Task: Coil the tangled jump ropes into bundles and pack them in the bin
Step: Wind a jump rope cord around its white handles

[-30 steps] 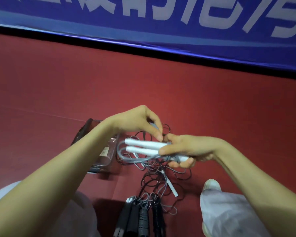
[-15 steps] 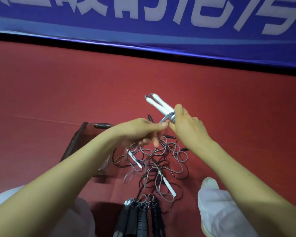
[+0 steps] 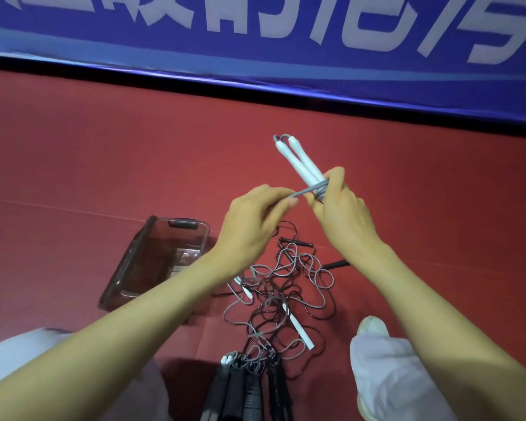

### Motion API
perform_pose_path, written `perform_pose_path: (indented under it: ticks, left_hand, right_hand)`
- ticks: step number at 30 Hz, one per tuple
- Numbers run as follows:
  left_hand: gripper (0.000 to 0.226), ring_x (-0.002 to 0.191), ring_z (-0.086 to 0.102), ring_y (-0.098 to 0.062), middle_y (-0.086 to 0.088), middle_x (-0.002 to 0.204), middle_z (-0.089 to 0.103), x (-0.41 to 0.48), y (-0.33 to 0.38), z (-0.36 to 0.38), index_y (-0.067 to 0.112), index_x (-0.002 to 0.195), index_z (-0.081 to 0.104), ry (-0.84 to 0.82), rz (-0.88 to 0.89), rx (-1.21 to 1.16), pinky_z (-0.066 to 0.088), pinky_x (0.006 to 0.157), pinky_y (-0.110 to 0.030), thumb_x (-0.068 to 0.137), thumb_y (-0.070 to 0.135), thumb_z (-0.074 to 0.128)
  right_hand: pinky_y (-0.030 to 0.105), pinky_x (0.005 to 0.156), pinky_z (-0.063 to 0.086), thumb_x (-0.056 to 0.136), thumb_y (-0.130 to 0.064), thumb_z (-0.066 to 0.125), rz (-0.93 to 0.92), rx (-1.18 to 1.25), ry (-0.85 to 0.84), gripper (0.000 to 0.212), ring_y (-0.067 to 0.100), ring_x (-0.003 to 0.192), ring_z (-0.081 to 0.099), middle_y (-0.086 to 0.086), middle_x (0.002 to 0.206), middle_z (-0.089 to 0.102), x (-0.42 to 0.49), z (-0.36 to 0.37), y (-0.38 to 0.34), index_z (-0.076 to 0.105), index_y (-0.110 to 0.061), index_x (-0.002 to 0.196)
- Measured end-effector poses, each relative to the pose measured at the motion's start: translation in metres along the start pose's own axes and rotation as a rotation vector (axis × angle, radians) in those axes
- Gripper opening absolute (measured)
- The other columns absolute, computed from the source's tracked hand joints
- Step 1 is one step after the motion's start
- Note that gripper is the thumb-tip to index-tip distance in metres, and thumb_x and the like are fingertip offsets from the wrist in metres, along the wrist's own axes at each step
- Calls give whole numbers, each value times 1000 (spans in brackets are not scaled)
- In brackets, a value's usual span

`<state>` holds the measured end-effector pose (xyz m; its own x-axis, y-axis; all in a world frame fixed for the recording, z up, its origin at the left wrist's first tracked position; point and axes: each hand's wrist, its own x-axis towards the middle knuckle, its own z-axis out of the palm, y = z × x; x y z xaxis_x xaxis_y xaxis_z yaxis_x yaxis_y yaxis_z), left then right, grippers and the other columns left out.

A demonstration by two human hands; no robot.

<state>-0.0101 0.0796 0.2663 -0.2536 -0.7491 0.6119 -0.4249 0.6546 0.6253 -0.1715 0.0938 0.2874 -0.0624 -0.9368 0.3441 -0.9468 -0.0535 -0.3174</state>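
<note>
The right hand is gripping a pair of white handles near their lower ends. Its fingers are curling round them, so the handles are sticking up and away to the left above the knuckles, side by side and touching. A grey cord is wrapping round the handles just where those fingers are closing (how many turns, I cannot tell). A short stretch of it is running taut to the left hand, whose thumb and fingertips are pinching it. The two hands are sitting close together, with the cord bridging the small gap between them.

Below both sets of fingers, a tangle of grey and black ropes is lying on the red floor, with a loose white handle resting in it. The clear bin is standing on the floor below and to the left of the left-hand fingers, partly hidden by the left forearm. Well below the fingers, nearer the person than the tangle, a row of black handles is lying side by side. A white shoe is showing beneath the right forearm, and a blue banner is hanging far beyond the fingertips.
</note>
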Motion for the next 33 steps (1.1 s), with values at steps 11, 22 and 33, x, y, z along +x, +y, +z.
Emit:
perform_pose_path:
  ticks: [11,22,33]
  left_hand:
    - [18,52,40,-8,5,61,60,12,-11,-8,14,83,61,-270,-768,-785,31,52,-19,73,19,75]
    - [18,58,35,-7,3,65,48,12,-16,-10,17,73,74,-386,-612,-852,27,60,-23,75,32,66]
    - [19,80,60,-13,0,90,68,1,-52,-21,3,96,68,-654,-463,-434,47,80,-24,85,18,67]
  right_hand:
    - [17,51,37,72,-24,84,42,732,-340,44,1,53,45,-8,72,55,-4,-12,-3,47,-20,96]
    - [15,41,13,100,-35,39,319,1417,-339,33,10,30,26,5,59,55,-6,-17,-11,47,-6,111]
    - [14,33,16,85,-36,59,162,1177,-1001,50,9,33,28,12,65,58,-14,-33,-6,36,-7,118]
